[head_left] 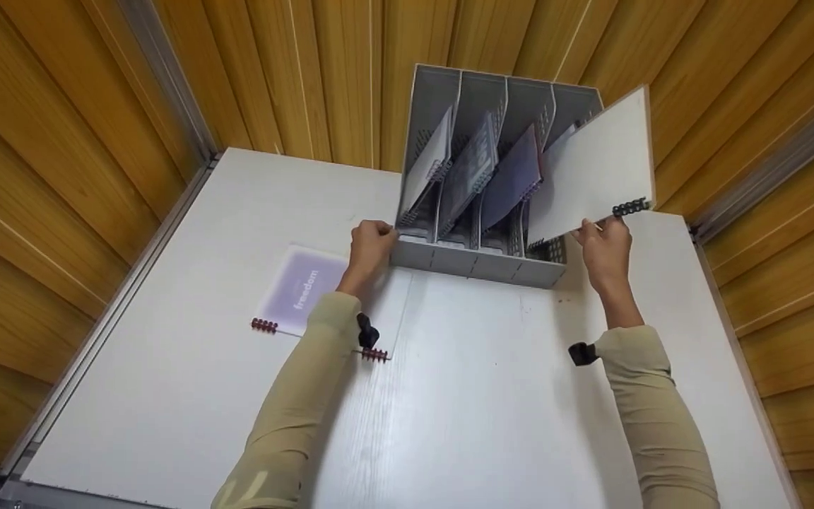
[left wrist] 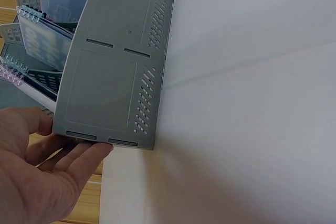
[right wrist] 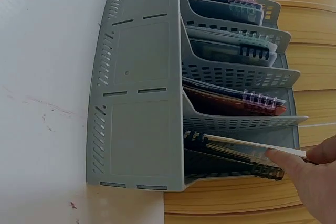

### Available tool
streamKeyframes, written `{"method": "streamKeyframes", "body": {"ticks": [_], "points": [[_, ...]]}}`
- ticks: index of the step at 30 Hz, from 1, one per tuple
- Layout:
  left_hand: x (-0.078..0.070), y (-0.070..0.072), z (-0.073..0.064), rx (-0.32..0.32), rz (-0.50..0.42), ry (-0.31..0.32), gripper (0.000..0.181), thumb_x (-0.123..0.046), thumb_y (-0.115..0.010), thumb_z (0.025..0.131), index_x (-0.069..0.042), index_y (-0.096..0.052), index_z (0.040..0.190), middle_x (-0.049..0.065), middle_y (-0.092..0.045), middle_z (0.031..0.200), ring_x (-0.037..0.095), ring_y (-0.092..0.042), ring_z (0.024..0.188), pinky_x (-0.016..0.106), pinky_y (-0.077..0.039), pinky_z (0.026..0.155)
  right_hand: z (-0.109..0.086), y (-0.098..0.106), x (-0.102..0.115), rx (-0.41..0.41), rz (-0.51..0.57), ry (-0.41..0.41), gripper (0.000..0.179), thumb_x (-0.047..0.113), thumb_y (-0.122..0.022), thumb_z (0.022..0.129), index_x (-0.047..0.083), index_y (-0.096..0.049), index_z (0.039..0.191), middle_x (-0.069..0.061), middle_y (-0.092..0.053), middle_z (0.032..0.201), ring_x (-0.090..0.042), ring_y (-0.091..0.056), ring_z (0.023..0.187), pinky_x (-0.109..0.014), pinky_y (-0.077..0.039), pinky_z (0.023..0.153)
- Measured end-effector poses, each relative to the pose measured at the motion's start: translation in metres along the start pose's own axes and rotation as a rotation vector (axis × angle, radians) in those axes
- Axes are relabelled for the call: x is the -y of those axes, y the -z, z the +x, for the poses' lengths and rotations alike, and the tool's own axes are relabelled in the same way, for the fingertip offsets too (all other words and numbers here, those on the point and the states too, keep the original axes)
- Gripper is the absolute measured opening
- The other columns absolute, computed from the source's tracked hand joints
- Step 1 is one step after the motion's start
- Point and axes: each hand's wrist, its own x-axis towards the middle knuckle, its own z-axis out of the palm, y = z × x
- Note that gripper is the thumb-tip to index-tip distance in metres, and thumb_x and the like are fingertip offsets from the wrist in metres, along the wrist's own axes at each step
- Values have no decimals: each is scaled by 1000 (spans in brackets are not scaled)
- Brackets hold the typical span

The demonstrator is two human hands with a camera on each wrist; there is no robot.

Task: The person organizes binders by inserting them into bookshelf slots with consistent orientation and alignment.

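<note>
A grey file organizer (head_left: 478,267) with several upright slots stands at the back of the table. My left hand (head_left: 370,249) holds its front left corner, thumb on the edge and fingers underneath in the left wrist view. The right hand (head_left: 606,253) pinches the lower edge of a spiral notebook (head_left: 601,159) with a white face and black ring bindings. That notebook is tilted, partly inside the rightmost slot. In the right wrist view, another black-ringed notebook (right wrist: 268,171) lies beside it in the same slot. The other slots hold spiral notebooks, including a purple one (head_left: 513,180).
A purple-covered "freedom" notebook (head_left: 304,286) with red rings lies on the white table (head_left: 463,417), left of the organizer and partly hidden by the left forearm. Wood-panelled walls (head_left: 343,78) stand behind and at both sides.
</note>
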Motion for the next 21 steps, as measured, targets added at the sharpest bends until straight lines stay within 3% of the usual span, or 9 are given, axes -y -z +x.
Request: {"method": "streamKeyframes", "body": {"ticks": [4, 7, 14, 21], "points": [[0, 0, 0, 2, -9, -7, 18, -11, -64, 92, 2, -75, 88, -2, -60, 71, 13, -51, 65, 26, -42, 60, 6, -4, -8, 14, -63, -18, 38, 13, -46, 107, -14, -46, 134, -24, -55, 128, -18, -63, 109, -17, -52, 85], [0, 1, 1, 1, -4, -13, 20, -12, -64, 92, 4, -76, 90, -2, -61, 71, 13, -51, 65, 25, -41, 60, 9, -9, -14, 40, -58, -26, 37, 13, -46, 107, -14, -47, 132, -20, -56, 121, -11, -59, 95, -17, -51, 77], [1, 3, 2, -3, 8, -11, 19, -10, -64, 93, 5, -76, 94, 4, -66, 78, 15, -55, 70, 27, -44, 63, 22, -24, -22, 76, -50, -11, 31, 12, -46, 107, -13, -47, 125, -22, -53, 122, -15, -58, 102, -24, -51, 95], [2, 0, 2, 9, 26, -10, 21, -12, -64, 93, 4, -77, 97, 5, -69, 79, 15, -54, 68, 28, -44, 64, 35, -37, -27, 62, -101, 17, 20, 13, -45, 108, -6, -48, 113, -20, -56, 117, -21, -61, 99, -27, -53, 90]]}}
